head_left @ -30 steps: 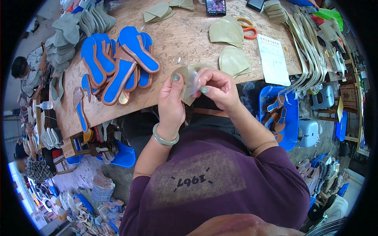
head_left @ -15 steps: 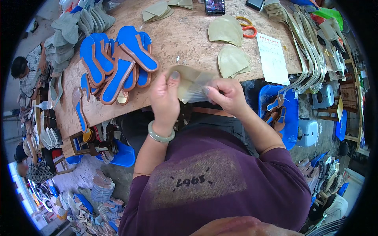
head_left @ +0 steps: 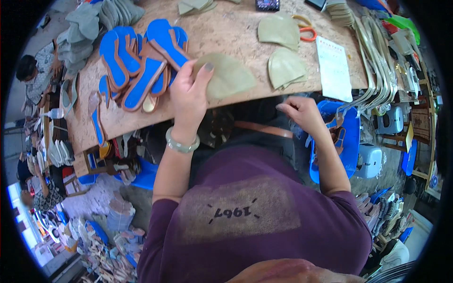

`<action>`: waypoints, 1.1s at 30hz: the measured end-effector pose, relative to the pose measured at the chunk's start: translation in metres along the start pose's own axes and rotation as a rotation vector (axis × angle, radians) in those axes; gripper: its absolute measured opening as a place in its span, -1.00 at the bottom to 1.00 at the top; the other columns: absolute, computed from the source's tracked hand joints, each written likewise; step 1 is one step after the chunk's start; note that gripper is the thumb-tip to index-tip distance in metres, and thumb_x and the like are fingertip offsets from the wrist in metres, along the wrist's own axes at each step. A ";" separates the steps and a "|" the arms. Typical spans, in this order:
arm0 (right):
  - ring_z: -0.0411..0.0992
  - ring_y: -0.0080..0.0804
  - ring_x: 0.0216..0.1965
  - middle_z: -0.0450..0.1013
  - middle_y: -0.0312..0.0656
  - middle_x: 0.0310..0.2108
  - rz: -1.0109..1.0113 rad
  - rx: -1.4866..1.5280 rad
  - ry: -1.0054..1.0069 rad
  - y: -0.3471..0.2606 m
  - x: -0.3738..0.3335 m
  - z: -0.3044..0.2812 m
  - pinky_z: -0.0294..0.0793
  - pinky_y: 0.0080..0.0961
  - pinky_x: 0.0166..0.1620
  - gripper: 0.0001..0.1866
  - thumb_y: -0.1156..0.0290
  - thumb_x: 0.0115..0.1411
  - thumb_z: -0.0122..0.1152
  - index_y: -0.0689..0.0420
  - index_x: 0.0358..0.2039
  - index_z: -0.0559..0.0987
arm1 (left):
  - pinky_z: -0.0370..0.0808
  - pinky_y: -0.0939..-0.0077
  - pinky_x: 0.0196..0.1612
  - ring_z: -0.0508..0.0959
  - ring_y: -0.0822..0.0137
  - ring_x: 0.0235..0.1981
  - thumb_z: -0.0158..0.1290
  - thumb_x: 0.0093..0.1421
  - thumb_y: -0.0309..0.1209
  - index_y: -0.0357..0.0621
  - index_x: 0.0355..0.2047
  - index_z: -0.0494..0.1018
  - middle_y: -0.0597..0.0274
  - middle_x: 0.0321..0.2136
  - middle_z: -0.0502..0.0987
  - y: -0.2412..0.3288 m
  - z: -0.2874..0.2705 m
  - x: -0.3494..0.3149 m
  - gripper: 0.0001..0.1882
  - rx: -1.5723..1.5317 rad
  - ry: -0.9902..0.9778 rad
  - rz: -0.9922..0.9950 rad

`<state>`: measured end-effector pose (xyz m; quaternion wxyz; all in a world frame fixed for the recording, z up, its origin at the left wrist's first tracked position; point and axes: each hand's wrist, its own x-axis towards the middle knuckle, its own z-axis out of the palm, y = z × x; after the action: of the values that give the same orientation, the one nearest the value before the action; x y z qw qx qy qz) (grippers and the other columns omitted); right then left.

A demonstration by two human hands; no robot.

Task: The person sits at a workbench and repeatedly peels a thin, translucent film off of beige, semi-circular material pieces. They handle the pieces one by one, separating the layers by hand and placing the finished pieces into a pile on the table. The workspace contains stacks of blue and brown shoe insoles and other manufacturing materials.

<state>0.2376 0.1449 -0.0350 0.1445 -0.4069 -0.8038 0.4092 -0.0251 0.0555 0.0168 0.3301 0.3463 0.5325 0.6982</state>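
My left hand (head_left: 188,96) grips a flat, fan-shaped olive-green leather piece (head_left: 231,78) at its left side, thumb on top, above the table's near edge. My right hand (head_left: 302,113) is just off that edge, beside a blue tub (head_left: 350,155). Its fingers are curled together; whether anything is between them is hidden. Two small stacks of similar olive pieces (head_left: 278,33) (head_left: 285,70) lie on the table beyond. Left of my left hand is a heap of blue-topped, brown-edged sandal soles (head_left: 146,82).
On the wooden table (head_left: 226,35) are orange-handled scissors (head_left: 308,34), a written paper sheet (head_left: 334,68), a phone (head_left: 267,4) and long strips (head_left: 377,61) at the right. Grey insoles (head_left: 80,35) are piled far left. The blue tub holds brown sandal parts. Another person (head_left: 37,80) sits at left.
My hands have parted. The thin translucent film stretched between them no longer shows there. My left hand moved left and up with the leather piece; my right hand dropped right, off the table edge.
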 end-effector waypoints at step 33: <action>0.51 -0.58 -0.30 0.56 -0.24 -0.32 -0.123 0.919 -0.038 -0.086 0.050 0.054 0.54 -0.62 -0.18 -0.80 0.49 0.21 0.21 0.27 -0.18 0.60 | 0.53 0.65 -0.23 0.55 0.49 -0.33 -0.02 0.34 -0.40 -0.43 -0.07 0.48 0.18 -0.27 0.53 -0.020 0.014 -0.037 -0.70 -0.048 -0.046 -0.060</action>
<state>0.1294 0.1256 -0.0066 0.3191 -0.2446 -0.5645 0.7209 0.0086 0.0363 -0.0050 0.3711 0.3380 0.5179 0.6927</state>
